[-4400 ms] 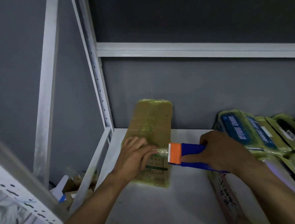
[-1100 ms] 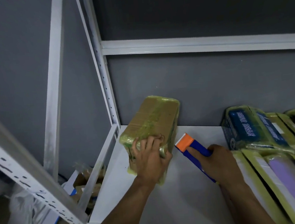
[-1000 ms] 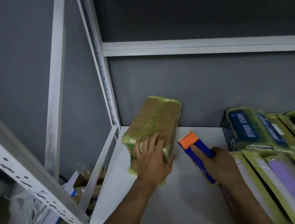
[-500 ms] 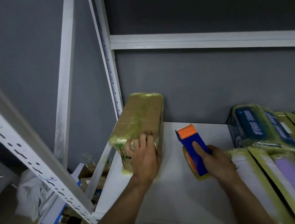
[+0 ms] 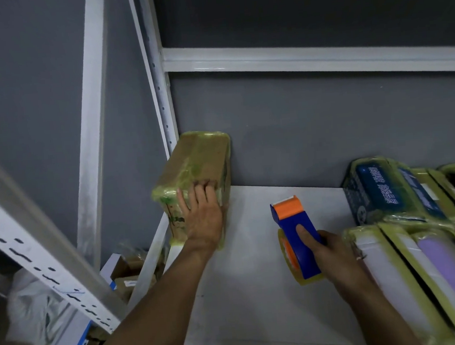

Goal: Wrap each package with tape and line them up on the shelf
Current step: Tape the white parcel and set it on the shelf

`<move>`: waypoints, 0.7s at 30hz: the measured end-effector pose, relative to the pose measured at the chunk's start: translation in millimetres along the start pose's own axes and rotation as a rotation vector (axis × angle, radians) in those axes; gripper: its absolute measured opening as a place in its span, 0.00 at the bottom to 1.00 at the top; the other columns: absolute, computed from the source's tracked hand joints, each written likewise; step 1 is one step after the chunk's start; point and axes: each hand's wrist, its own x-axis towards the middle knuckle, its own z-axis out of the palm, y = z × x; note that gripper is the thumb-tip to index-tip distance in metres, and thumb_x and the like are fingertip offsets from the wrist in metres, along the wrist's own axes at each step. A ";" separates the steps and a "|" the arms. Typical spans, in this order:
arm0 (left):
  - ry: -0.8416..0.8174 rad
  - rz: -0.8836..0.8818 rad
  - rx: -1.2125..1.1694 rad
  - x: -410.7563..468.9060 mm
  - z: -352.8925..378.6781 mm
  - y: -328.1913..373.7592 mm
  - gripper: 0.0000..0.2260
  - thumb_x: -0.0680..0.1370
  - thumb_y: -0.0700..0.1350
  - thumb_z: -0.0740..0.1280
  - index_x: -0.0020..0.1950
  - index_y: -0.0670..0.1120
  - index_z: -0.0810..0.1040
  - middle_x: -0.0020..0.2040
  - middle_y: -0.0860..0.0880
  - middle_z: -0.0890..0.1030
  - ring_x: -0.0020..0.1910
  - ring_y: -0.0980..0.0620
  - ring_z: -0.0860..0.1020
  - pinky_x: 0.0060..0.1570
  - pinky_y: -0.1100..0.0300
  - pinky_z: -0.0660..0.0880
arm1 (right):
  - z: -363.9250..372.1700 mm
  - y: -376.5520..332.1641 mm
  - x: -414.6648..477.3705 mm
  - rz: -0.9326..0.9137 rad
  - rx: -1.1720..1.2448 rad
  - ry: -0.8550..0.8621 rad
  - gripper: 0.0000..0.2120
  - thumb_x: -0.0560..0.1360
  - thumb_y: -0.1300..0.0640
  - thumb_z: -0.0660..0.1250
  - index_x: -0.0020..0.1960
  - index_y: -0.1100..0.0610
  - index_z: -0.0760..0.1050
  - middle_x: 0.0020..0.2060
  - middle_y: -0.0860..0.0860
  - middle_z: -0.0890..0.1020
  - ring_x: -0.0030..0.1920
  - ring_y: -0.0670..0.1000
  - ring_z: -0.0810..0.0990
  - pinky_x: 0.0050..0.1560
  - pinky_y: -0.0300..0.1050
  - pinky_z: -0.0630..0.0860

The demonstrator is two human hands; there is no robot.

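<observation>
A brown cardboard package (image 5: 195, 164) wrapped in yellowish tape stands upright at the far left corner of the white shelf (image 5: 255, 265), against the grey back wall. My left hand (image 5: 204, 217) lies on its front face, fingers curled over its top edge. My right hand (image 5: 331, 256) grips a blue and orange tape dispenser (image 5: 294, 235) with a yellowish tape roll, resting on the shelf to the right of the package.
Several taped packages fill the shelf's right side: a blue one (image 5: 386, 192) at the back, white and purple ones (image 5: 433, 278) in front. White shelf posts (image 5: 155, 69) rise at left. Boxes and plastic (image 5: 125, 273) lie below, left of the shelf.
The package was lying flat being taped; now it stands upright and has been pushed left into the back corner. The dispenser has come away from it and down onto the shelf.
</observation>
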 end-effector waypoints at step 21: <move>-0.707 0.261 -0.710 -96.6 -15.6 188.5 0.27 0.80 0.62 0.66 0.77 0.61 0.64 0.71 0.63 0.68 0.67 0.62 0.69 0.64 0.68 0.65 | -172.8 12.0 -42.7 -0.048 0.116 0.091 0.28 0.78 0.33 0.64 0.47 0.58 0.83 0.35 0.51 0.86 0.33 0.49 0.84 0.38 0.45 0.76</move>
